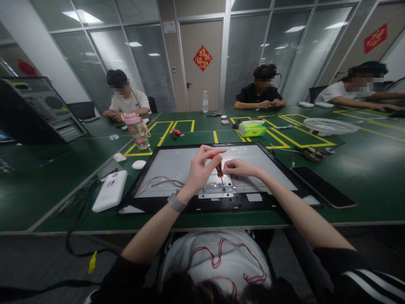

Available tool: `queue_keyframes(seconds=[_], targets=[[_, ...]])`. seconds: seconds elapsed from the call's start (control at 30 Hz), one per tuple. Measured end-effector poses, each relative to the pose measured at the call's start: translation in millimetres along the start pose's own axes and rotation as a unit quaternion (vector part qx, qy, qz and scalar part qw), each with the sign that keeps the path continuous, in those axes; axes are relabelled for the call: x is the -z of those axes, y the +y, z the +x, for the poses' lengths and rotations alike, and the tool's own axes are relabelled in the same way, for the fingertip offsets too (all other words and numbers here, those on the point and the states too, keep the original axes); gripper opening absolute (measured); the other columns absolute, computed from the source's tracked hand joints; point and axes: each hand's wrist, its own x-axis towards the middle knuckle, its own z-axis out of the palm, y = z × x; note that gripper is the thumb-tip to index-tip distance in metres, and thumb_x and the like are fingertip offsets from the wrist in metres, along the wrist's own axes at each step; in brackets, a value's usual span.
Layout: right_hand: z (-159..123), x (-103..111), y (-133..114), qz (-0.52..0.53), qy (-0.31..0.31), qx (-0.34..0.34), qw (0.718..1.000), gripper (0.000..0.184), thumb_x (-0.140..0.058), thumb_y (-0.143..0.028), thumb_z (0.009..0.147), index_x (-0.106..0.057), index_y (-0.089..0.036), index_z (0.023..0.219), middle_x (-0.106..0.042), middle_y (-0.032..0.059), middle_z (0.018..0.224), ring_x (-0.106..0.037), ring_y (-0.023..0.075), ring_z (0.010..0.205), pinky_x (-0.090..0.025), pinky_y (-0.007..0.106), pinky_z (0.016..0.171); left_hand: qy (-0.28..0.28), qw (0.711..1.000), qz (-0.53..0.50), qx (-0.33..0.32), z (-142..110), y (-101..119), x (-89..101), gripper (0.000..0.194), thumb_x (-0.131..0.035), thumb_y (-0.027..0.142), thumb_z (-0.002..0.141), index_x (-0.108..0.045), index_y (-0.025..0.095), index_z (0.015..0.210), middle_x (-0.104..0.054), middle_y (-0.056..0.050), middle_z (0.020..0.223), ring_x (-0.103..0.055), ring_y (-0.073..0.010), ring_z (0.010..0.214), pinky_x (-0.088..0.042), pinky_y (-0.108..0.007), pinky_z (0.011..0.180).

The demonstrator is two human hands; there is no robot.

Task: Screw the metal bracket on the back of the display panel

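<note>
My left hand [200, 168] is closed on the handle of an orange and black screwdriver [219, 169], its index finger stretched over the top. The screwdriver stands nearly upright, its thin shaft pointing down at a metal bracket [207, 195] near the front edge of a flat display panel [171, 162]. Beside the handle, my right hand [239, 167] has its fingers curled together over the panel; what they hold, if anything, is hidden. Thin coloured wires [161, 181] lie across the panel on the left.
Left of the panel lie a white power bank [110, 191] and a white round case [139, 164], with a pink-lidded bottle [139, 133] behind. A black phone [322, 185] lies to the right. Beyond are a green tissue pack [252, 128] and a white fan grille [330, 126]. Several people sit opposite.
</note>
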Motion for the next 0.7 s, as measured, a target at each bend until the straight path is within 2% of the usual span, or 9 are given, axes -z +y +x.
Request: queue_keyframes(seconds=[0.1,0.2,0.3,0.43,0.53,0.7], targets=[[0.0,0.1,0.0,0.001,-0.001,-0.004,1.0,0.036,-0.055,-0.049,0.078,-0.058,-0.014,0.077,-0.05,-0.0022,0.053,-0.048,0.0092,0.048,-0.036,0.018,0.042,0.001,1.0,0.01,0.004,0.3,1.0,0.1,0.02,-0.056,0.03,0.086,-0.07,0.023,0.098,-0.059,-0.004,0.086,-0.057,-0.0133,0.083,-0.045,-0.027,0.078],[0.4,-0.1,0.8,0.001,-0.004,0.0,1.0,0.034,-0.054,-0.048,0.079,-0.056,-0.014,0.076,-0.05,-0.0024,0.053,-0.048,0.009,0.048,-0.036,0.019,0.043,-0.01,1.0,-0.016,0.022,0.1,1.2,1.0,0.025,-0.049,0.027,0.09,-0.065,0.021,0.107,-0.064,-0.005,0.089,-0.06,-0.0145,0.087,-0.046,-0.029,0.083],[0.6,-0.5,1.0,0.0,-0.003,-0.001,1.0,0.034,-0.053,-0.049,0.078,-0.056,-0.015,0.075,-0.05,-0.0027,0.053,-0.047,0.0088,0.047,-0.035,0.019,0.042,-0.019,0.999,-0.039,0.029,-0.3,0.5,0.9,0.026,-0.045,0.027,0.091,-0.064,0.021,0.108,-0.067,-0.005,0.089,-0.061,-0.0162,0.09,-0.046,-0.032,0.086],[0.1,-0.6,-0.3,-0.002,0.001,-0.005,1.0,0.035,-0.054,-0.05,0.078,-0.057,-0.014,0.076,-0.051,-0.0027,0.054,-0.047,0.0088,0.047,-0.036,0.02,0.043,-0.008,1.0,-0.013,-0.006,-0.2,-1.1,-1.2,0.018,-0.056,0.03,0.085,-0.068,0.022,0.097,-0.061,-0.006,0.096,-0.057,-0.0155,0.091,-0.047,-0.029,0.082],[0.2,-0.5,-0.3,0.002,-0.003,-0.006,1.0,0.035,-0.054,-0.049,0.078,-0.057,-0.014,0.075,-0.05,-0.0025,0.053,-0.048,0.0088,0.048,-0.036,0.02,0.044,0.003,1.0,-0.007,-0.02,-0.3,-1.7,-1.7,0.016,-0.062,0.03,0.081,-0.07,0.022,0.092,-0.057,-0.004,0.091,-0.056,-0.014,0.085,-0.047,-0.027,0.078],[1.1,-0.5,1.6,0.007,-0.001,-0.006,1.0,0.035,-0.055,-0.05,0.077,-0.056,-0.015,0.075,-0.05,-0.0024,0.053,-0.048,0.0091,0.048,-0.037,0.019,0.043,-0.031,0.999,-0.024,0.015,-1.2,-0.8,0.5,0.024,-0.049,0.027,0.09,-0.066,0.021,0.106,-0.065,-0.006,0.093,-0.06,-0.0158,0.089,-0.047,-0.031,0.085]])
